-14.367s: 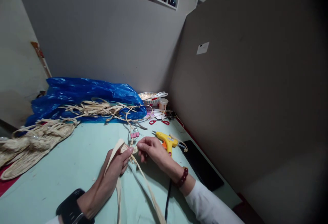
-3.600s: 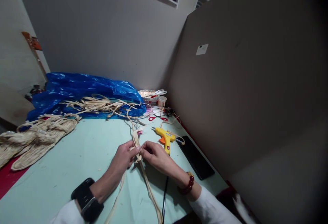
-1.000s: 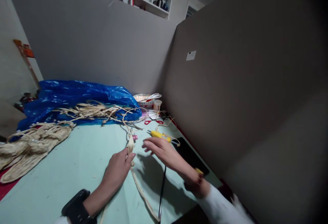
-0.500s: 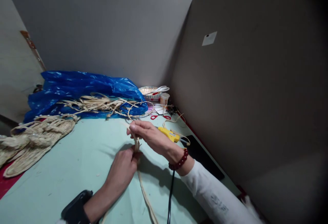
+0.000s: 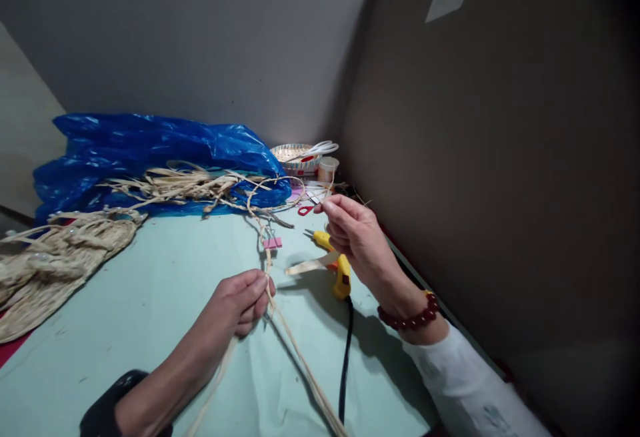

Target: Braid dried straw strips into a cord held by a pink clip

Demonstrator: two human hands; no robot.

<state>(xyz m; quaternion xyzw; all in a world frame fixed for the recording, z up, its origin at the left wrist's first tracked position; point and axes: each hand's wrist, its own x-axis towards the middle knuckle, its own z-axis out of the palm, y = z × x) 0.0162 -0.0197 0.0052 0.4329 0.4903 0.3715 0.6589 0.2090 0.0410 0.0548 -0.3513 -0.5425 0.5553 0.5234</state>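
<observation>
My left hand (image 5: 247, 300) is closed in a pinch on a pale straw cord (image 5: 268, 260). Loose strands (image 5: 305, 367) run from that grip toward the front edge, some to the right and some to the left below my wrist. A pink binder clip (image 5: 273, 243) sits on the cord just beyond my left fingers. Raised to the right, my right hand (image 5: 357, 237) has thumb and fingertips pressed together. A flat straw strip (image 5: 310, 265) sticks out leftward from under its palm; most of the strip is hidden by the hand.
A yellow glue gun (image 5: 343, 277) with a black cable (image 5: 346, 357) lies under my right hand. Red-handled scissors (image 5: 305, 210), a round basket (image 5: 295, 152) and a plastic cup (image 5: 328, 169) stand behind. Straw strips (image 5: 175, 187) lie on a blue bag (image 5: 150, 140); woven straw pieces (image 5: 75, 257) are left.
My right hand has left the cord beside my left hand and moved right and up with a straw strip. The pink clip has come into sight. My left hand still pinches the cord.
</observation>
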